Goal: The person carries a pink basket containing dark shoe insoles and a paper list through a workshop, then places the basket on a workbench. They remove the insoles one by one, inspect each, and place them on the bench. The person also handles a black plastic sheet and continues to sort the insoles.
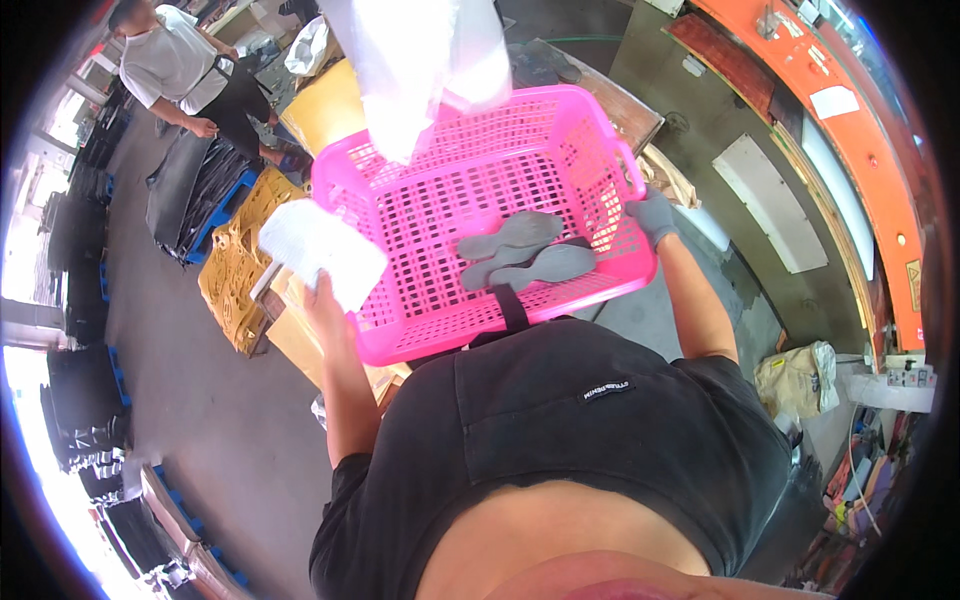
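Black shirt [590,420] up close, pink basket [420,275] just past it: probably light, slightly bendy, so grab opposite rims. Gloved right fingers [640,209] curl round its rim; left fingers [322,285] pinch a white sheet [330,250].

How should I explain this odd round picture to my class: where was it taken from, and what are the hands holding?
There is no robot here, only a person using their own two hands. A wide fisheye camera worn on the head looks down, so straight edges bend toward the picture's border. The left hand holds a white sheet. The right hand, in a grey glove, holds the right side of a pink basket. Inside the basket lie grey, sole-shaped pieces. Another person is at the upper left.
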`<control>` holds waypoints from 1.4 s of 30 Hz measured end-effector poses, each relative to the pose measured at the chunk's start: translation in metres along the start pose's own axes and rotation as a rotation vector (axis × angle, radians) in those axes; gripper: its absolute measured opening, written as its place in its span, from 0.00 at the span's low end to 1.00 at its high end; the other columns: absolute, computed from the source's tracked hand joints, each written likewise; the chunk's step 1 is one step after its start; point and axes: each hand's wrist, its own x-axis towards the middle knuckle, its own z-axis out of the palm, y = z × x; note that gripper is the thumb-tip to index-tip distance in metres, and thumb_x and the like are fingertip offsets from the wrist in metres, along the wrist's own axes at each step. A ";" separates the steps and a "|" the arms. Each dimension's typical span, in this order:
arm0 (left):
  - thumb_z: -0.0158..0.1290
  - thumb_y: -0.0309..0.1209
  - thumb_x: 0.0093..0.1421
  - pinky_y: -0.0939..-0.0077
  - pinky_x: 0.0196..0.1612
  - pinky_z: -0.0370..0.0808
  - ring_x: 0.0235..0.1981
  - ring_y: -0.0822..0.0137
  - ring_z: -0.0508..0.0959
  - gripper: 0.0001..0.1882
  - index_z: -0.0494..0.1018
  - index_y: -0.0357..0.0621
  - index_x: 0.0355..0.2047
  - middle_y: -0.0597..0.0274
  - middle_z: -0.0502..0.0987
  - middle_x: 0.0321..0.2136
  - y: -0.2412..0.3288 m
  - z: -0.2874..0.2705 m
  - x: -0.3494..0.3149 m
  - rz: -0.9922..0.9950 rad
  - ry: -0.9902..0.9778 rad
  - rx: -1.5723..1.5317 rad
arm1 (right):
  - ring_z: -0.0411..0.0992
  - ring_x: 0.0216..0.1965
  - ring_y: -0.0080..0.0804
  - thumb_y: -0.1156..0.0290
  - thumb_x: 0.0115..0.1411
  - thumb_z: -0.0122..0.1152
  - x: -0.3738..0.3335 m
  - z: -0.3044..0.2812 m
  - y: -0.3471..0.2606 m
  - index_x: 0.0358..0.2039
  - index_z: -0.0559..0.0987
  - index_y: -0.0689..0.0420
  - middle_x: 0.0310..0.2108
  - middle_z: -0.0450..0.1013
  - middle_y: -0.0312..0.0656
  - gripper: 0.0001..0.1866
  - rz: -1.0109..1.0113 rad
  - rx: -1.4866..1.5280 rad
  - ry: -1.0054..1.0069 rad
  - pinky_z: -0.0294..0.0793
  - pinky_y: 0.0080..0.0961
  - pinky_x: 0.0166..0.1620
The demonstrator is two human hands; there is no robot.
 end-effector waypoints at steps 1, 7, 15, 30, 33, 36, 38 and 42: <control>0.43 0.28 0.61 0.73 0.46 0.69 0.43 0.64 0.72 0.18 0.62 0.30 0.51 0.54 0.70 0.44 -0.006 0.023 0.002 0.003 -0.044 -0.030 | 0.73 0.27 0.27 0.74 0.41 0.60 0.016 -0.018 0.009 0.35 0.77 0.62 0.26 0.75 0.42 0.17 0.021 -0.018 0.022 0.71 0.25 0.33; 0.42 0.26 0.62 0.76 0.45 0.69 0.42 0.68 0.72 0.15 0.64 0.30 0.48 0.58 0.71 0.42 -0.063 0.159 0.001 -0.083 -0.224 -0.179 | 0.70 0.25 0.24 0.73 0.41 0.60 0.141 -0.111 0.072 0.35 0.77 0.61 0.24 0.73 0.38 0.17 -0.050 0.006 0.084 0.70 0.25 0.32; 0.45 0.28 0.60 0.76 0.37 0.70 0.34 0.71 0.73 0.12 0.69 0.33 0.41 0.60 0.74 0.34 -0.134 0.276 -0.013 -0.211 -0.098 -0.103 | 0.72 0.28 0.37 0.59 0.49 0.60 0.313 -0.152 0.143 0.36 0.74 0.66 0.25 0.74 0.51 0.22 -0.054 -0.427 0.090 0.70 0.35 0.32; 0.44 0.30 0.60 0.71 0.44 0.70 0.40 0.67 0.74 0.16 0.67 0.33 0.46 0.57 0.74 0.40 -0.134 0.158 -0.027 -0.265 0.190 -0.086 | 0.71 0.24 0.29 0.73 0.48 0.52 0.285 -0.136 0.103 0.39 0.69 0.64 0.28 0.71 0.43 0.16 0.030 -0.180 -0.062 0.71 0.27 0.29; 0.44 0.29 0.60 0.67 0.46 0.69 0.40 0.63 0.74 0.16 0.67 0.34 0.46 0.55 0.74 0.41 -0.145 0.118 -0.033 -0.202 0.126 -0.095 | 0.71 0.28 0.34 0.66 0.50 0.54 0.295 -0.132 0.110 0.39 0.70 0.64 0.29 0.72 0.46 0.18 -0.016 -0.353 0.017 0.70 0.32 0.32; 0.42 0.29 0.61 0.62 0.49 0.69 0.44 0.60 0.73 0.17 0.64 0.40 0.51 0.55 0.73 0.44 -0.140 0.108 -0.026 -0.432 0.015 -0.265 | 0.70 0.35 0.50 0.57 0.56 0.50 0.308 -0.120 0.101 0.42 0.68 0.63 0.36 0.71 0.56 0.22 -0.062 -0.518 0.136 0.68 0.41 0.40; 0.44 0.30 0.60 0.61 0.50 0.69 0.45 0.59 0.73 0.18 0.64 0.39 0.51 0.54 0.72 0.44 -0.137 0.121 -0.022 -0.520 -0.149 -0.488 | 0.70 0.38 0.50 0.59 0.57 0.49 0.307 -0.115 0.095 0.44 0.68 0.60 0.37 0.71 0.56 0.20 -0.083 -0.456 0.166 0.68 0.40 0.42; 0.42 0.35 0.62 0.59 0.48 0.70 0.47 0.60 0.72 0.20 0.62 0.38 0.52 0.55 0.70 0.46 -0.140 0.178 -0.013 -0.586 -0.340 -0.329 | 0.70 0.39 0.54 0.63 0.55 0.49 0.314 -0.105 0.083 0.45 0.68 0.60 0.37 0.71 0.55 0.20 -0.215 -0.477 0.202 0.68 0.40 0.42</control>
